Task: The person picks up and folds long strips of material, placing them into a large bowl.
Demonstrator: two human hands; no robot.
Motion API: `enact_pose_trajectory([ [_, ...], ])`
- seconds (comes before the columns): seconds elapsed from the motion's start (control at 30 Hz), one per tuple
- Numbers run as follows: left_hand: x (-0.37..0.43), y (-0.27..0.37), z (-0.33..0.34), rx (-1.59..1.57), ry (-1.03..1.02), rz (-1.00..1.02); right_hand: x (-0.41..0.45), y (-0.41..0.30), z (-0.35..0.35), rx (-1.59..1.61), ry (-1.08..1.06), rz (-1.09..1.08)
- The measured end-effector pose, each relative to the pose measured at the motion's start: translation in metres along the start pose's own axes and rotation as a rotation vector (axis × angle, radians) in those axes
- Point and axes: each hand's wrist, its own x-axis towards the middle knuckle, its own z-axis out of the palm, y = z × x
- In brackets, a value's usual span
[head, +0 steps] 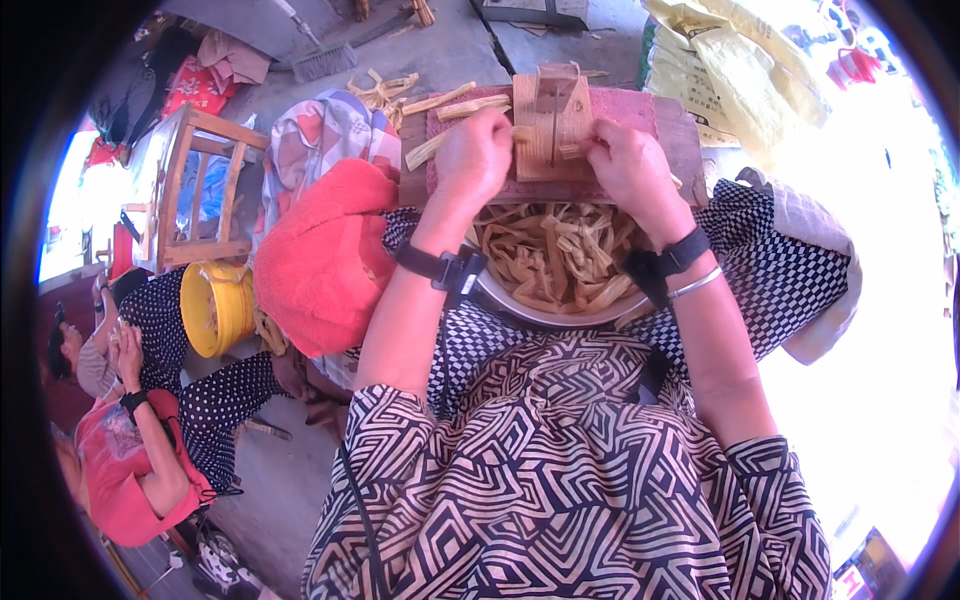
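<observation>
A wooden block with an upright piece and a thin dark upright strip down its middle stands on a board before me. Left of that strip, my left hand pinches a pale plant strip, its end showing past the fingertips. On the other side, my right hand holds a short pale piece against the block. Whether both pieces are one strip, I cannot tell. Below my wrists, a metal basin on my lap holds many tan plant strips.
The wooden board bears pink cloth and loose strips. A red towel covers something at my left, near a yellow bucket and a wooden chair. Two people sit farther left. A woven sack stands at the back right.
</observation>
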Motion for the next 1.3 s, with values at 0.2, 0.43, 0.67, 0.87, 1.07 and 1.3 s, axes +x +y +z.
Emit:
enact_pose_trajectory([
  [0.2, -0.028, 0.023, -0.013, -0.153, -0.140, -0.051, -0.026, -0.015, -0.032, 0.578, -0.101, -0.034],
  [0.43, -0.037, 0.069, 0.004, -0.135, -0.204, 0.096, -0.024, -0.021, -0.020, 0.327, -0.044, 0.046],
  [0.67, -0.037, 0.053, 0.011, -0.452, -0.297, 0.002, -0.047, -0.029, -0.023, 1.598, -0.792, 0.330],
  [0.87, -0.066, 0.076, 0.008, -0.950, -0.333, -0.204, -0.043, -0.044, -0.028, 0.846, -0.011, 0.183],
  [1.07, -0.067, 0.064, 0.015, -1.065, -0.476, -0.174, -0.055, -0.035, -0.017, 0.223, 0.230, -0.048],
  [1.3, -0.072, 0.066, 0.007, -0.921, -0.513, -0.258, -0.053, -0.025, -0.027, 0.136, 0.215, -0.156],
])
